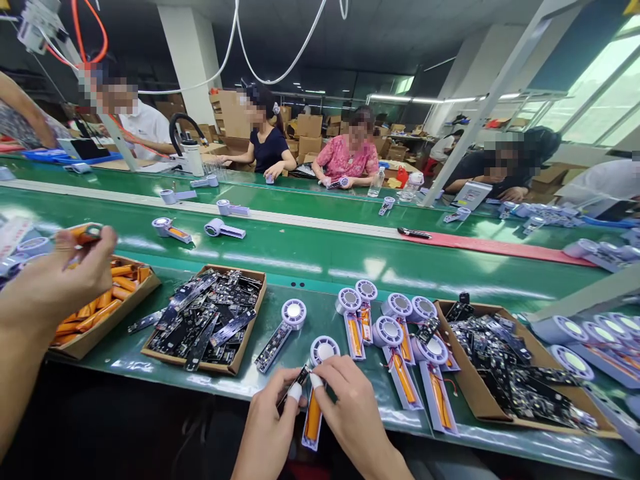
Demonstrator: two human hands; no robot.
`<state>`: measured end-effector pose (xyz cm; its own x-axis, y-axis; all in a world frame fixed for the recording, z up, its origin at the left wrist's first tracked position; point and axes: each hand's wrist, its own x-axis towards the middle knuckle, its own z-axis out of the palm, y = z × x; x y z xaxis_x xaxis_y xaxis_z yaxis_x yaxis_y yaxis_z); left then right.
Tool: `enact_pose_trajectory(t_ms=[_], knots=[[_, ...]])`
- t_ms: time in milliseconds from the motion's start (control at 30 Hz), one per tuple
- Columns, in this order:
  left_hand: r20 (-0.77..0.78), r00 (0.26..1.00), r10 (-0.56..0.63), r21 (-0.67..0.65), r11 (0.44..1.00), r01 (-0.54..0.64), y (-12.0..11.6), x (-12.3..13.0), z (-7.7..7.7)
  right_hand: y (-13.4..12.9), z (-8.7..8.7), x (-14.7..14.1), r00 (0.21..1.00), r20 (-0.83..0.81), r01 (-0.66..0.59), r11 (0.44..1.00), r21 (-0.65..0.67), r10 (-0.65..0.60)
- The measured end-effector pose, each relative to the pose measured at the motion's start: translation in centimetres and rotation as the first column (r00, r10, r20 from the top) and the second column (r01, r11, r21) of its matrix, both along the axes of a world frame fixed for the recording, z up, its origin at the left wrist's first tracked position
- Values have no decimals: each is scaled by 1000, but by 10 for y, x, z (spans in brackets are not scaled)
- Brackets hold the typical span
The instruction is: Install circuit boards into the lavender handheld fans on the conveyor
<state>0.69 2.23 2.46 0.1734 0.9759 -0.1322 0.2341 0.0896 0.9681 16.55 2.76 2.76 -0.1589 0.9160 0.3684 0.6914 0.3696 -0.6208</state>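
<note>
Near the table's front edge, my left hand point(270, 423) is closed on a narrow black circuit board point(299, 381), tilted upward. White finger covers show on both thumbs. My right hand point(353, 407) pinches close to the board's end, at the fan; what lies between its fingertips is too small to make out. Under and between my hands is a lilac handheld fan point(324, 350) with an orange battery point(313, 419) in its open handle. Just beyond lies another fan point(293, 313) with a board in its handle.
A co-worker's hand point(60, 280) at left holds an orange battery above a battery box point(145, 283). Boxes of circuit boards stand left point(263, 287) and right point(467, 400). Several battery-fitted fans point(400, 303) lie to my right. A green conveyor point(300, 250) runs behind; people sit across it.
</note>
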Motion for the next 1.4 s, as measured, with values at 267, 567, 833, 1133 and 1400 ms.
enact_pose_trajectory(t_ms=[267, 567, 833, 1133, 1400], knots=[[-48, 998, 27, 102, 995, -22, -3, 1, -9, -1, -6, -6, 989, -148, 30, 999, 25, -26], [-37, 998, 55, 136, 989, -49, -5, 7, -2, -5, -21, -10, 996, -85, 31, 987, 155, -18], [115, 993, -29, 2, 1000, 29, 9, -6, 0, 4, -7, 2, 988, -152, -14, 990, -142, -7], [99, 988, -122, 6, 993, 122, 15, -14, -3, 16, 11, 20, 941, -249, -279, 941, -193, 228], [86, 990, -110, 21, 994, 109, 18, -12, -4, 15, 14, 16, 963, -222, -204, 953, -226, 154]])
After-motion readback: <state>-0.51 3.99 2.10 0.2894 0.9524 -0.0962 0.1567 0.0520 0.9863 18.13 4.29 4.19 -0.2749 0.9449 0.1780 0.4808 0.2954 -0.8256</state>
